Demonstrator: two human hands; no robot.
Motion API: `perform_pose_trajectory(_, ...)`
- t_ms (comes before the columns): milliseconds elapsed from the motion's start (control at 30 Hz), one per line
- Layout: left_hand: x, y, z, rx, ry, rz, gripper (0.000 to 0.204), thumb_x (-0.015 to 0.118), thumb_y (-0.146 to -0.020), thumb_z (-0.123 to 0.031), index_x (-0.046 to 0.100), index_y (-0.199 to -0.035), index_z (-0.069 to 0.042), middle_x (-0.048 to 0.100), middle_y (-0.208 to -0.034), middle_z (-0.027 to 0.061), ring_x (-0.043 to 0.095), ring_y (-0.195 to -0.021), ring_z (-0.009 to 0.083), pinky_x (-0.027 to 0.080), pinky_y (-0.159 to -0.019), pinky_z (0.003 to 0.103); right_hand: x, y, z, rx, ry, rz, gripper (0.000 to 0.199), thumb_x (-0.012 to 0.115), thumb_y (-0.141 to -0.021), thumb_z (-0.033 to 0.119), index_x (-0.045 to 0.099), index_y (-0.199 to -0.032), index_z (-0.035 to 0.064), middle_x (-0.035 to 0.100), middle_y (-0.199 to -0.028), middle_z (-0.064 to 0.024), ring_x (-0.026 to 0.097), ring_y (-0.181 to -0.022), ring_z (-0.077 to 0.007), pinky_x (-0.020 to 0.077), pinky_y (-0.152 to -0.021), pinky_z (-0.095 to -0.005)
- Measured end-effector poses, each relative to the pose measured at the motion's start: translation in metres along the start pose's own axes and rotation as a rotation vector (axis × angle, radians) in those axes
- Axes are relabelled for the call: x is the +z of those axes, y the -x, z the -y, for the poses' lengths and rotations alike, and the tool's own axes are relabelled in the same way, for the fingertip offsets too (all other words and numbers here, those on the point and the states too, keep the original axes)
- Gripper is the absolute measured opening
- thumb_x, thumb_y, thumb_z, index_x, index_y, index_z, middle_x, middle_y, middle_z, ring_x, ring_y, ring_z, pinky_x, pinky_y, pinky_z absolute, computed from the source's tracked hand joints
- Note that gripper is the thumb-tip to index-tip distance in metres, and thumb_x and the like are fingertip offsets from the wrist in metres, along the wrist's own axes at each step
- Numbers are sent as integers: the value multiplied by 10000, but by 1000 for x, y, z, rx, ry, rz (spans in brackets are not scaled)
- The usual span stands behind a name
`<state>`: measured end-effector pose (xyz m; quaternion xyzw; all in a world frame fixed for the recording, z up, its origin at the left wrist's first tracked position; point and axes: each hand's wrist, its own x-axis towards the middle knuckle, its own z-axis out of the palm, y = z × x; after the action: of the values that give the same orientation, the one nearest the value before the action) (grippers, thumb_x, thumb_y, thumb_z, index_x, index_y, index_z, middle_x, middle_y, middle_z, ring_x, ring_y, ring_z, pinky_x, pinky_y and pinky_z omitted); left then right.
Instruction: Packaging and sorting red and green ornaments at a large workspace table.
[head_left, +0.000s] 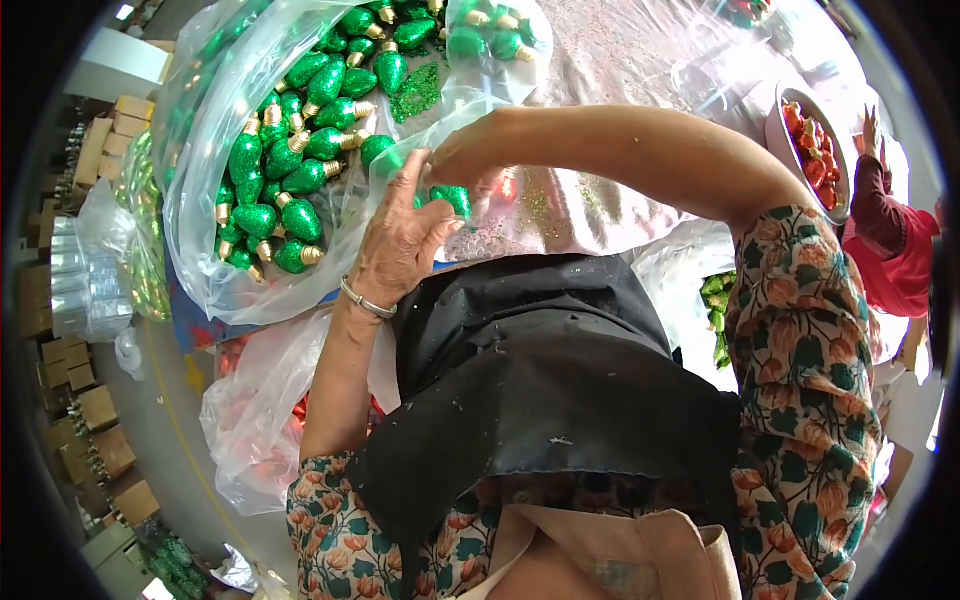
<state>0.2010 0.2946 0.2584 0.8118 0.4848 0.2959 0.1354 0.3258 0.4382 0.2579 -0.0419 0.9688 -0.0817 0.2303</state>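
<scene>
My left hand [400, 240] and my right hand [462, 150] meet over a green glittered bulb-shaped ornament [452, 198] with a gold cap. Both hands have fingers on it, the right from above, the left from below. Just left of them lies a clear plastic bag [200, 150] holding several more green glitter bulbs [290, 150]. A silver bangle sits on my left wrist. My sleeves are floral, and a black apron [540, 370] covers my lap.
A second clear bag of green bulbs [495, 40] lies at the top. A white bowl [838, 150] of red ornaments stands at the right, beside another person in red [895, 250]. Cardboard boxes [95, 420] line the floor at left. A bag with red items [260, 410] is below.
</scene>
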Motion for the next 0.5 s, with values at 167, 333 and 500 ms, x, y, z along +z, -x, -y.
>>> perform_pose_trajectory(167,3,-9,-2,7,-42,3,150,691,-753,-100,599,-845,-24,325,-1381,222,481,-1153,366,451,-885,390,-1,-5,5,-46,106,44,294,677,-709,218,582,-891,9,620,-780,-157,621,-757,-321,490,-647,-413)
perform_pose_trajectory(333,13,-1,0,60,-7,-103,213,699,-737,-93,561,-894,-49,280,-1405,220,394,-1226,403,426,-932,422,-2,-11,10,-34,113,78,207,630,-731,178,581,-761,-21,626,-719,-140,624,-682,-327,497,-625,-404)
perform_pose_trajectory(500,19,6,8,32,47,-147,280,700,-721,-78,504,-921,-74,237,-1414,217,402,-1197,402,391,-957,445,-6,-9,10,-100,119,124,202,612,-746,155,562,-752,-40,611,-724,-180,621,-705,-326,492,-618,-407)
